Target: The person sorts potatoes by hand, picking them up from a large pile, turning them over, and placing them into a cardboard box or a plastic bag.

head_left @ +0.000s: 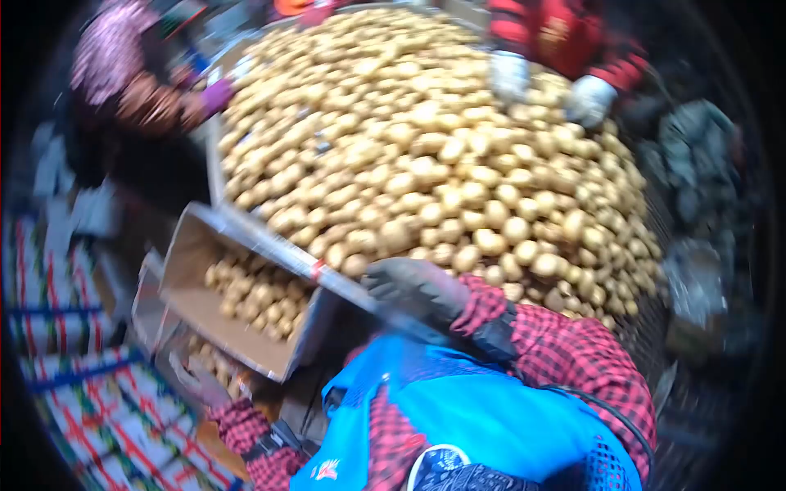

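Note:
My right hand [417, 285], in a dark grey glove, lies at the near rim of a big potato heap [426, 180]. Its fingers are stretched out over the board edge [327, 278], and no potato shows in its grasp. Lower left, my left hand [201, 378] is beside a lower box of potatoes [214, 360]. Its fingers look apart, though blur hides whether they touch the box. Between my hands, an upper cardboard box [184, 270] stands tilted against the board, partly filled with potatoes [266, 303].
Across the heap, a co-worker in red [565, 41] has both white-gloved hands on the potatoes. At the far left stands another person [143, 90] with a purple glove at the rim. Printed cartons [90, 401] are stacked lower left. Clear plastic [694, 282] lies at right.

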A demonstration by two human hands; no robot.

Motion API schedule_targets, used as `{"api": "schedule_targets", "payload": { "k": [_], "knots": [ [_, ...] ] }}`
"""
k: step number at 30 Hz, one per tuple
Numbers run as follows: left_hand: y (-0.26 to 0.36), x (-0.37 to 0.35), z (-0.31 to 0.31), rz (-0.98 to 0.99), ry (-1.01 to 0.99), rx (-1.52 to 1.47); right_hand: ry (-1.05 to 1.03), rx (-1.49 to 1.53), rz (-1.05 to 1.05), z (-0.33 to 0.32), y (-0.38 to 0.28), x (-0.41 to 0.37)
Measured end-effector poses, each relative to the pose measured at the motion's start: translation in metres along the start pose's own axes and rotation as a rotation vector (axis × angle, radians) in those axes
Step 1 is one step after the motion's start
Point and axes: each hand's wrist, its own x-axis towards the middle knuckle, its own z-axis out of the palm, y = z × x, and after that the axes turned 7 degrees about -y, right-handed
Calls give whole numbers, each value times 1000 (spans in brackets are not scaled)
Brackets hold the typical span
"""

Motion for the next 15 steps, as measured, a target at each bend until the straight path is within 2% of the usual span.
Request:
{"api": "schedule_targets", "payload": {
  "k": [1,2,3,4,5,7,9,11,12,13,14,15],
  "knots": [
    [30,2,26,-18,-48,-153,6,-135,-133,-11,0,-6],
    [61,4,51,-43,-91,-305,98,-277,-241,-23,-3,-11],
    [78,5,72,83,-143,-512,182,-415,-336,-37,-6,-15],
    [93,11,89,224,-201,-348,272,-524,-469,-52,-9,-19],
    [121,11,109,239,-215,-364,394,-631,-465,-69,-17,-31],
    [177,4,144,215,-477,-487,686,-716,-666,-74,-41,-61],
    [196,-9,190,400,-451,-472,1026,-1014,-876,-99,-67,-93],
    [203,-26,230,437,-522,-445,1281,-1099,-945,-127,-85,-137],
    [231,-25,222,688,-525,-190,1318,-957,-965,-138,-90,-154],
    [246,-29,218,830,-492,-8,1342,-814,-983,-152,-93,-165],
    [247,-30,221,867,-431,-34,1239,-735,-1095,-193,-85,-164],
    [245,-30,223,899,-370,-54,1470,-1167,-732,-192,-87,-166]
  ]
}}
